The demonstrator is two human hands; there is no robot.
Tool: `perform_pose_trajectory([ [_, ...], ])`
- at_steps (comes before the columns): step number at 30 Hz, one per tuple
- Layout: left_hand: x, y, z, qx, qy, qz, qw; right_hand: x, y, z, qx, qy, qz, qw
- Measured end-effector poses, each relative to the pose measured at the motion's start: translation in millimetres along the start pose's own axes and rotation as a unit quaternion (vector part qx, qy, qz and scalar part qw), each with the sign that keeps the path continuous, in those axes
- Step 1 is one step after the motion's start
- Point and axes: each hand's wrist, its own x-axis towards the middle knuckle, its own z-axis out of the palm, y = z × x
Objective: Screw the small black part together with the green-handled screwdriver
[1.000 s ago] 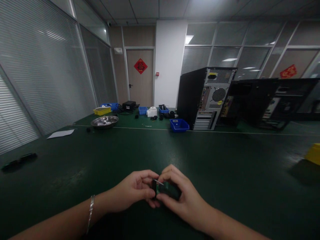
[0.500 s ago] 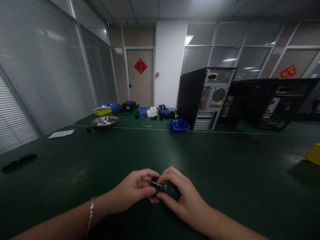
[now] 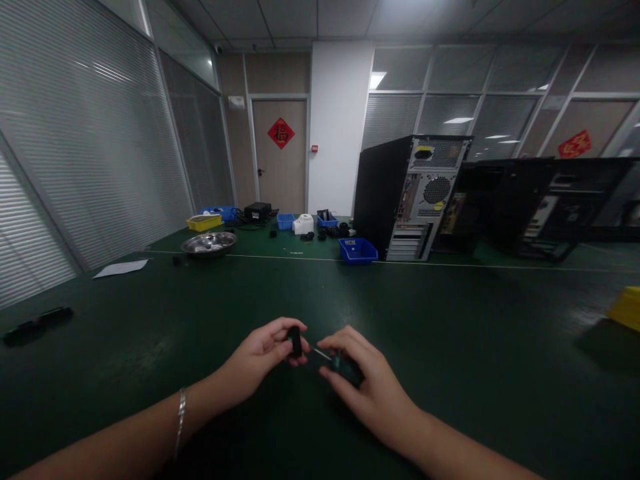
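While hovering low over the near worktop (image 3: pixel 150 347), left hand (image 3: pixel 260 357) pinching small black piece (image 3: pixel 295 341) upright, right hand (image 3: pixel 367 393) clenched on dark green part (image 3: pixel 345 367), thin metal tip (image 3: pixel 316 351) between, kept close for control.

Green table (image 3: pixel 450 320); blinds (image 3: pixel 75 160); door (image 3: pixel 280 157).

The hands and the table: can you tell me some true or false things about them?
1. The left hand pinches a small black piece. True.
2. The right hand holds a red ball. False: it holds a small dark part, too dim to identify.
3. The computer tower stands upright on the green table. True.
4. The metal bowl sits between the hands. False: it lies far off, at the left.
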Motion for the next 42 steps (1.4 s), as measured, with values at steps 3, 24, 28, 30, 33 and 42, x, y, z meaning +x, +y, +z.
perform_pose_trajectory([
  [3,10,2,-31.4,-0.054,0.185,0.014,0.981,2,3,-1,-0.005,-0.005,0.026,1.0],
  [24,24,-3,-130.6,-0.08,0.492,0.063,0.865,0,5,-2,0.009,-0.041,0.052,0.998],
  [28,23,4,-119.7,-0.068,0.479,0.063,0.873,0,5,-2,0.011,-0.043,0.051,0.998],
  [30,23,7,-105.6,-0.065,0.452,0.059,0.888,0,4,-2,0.013,-0.045,0.055,0.997],
  [33,20,7,-73.7,-0.06,0.365,0.032,0.928,1,2,-3,0.013,-0.05,0.066,0.996],
  [42,3,0,-7.5,0.097,0.071,-0.027,0.992,1,3,-1,0.037,-0.025,0.087,0.995],
])
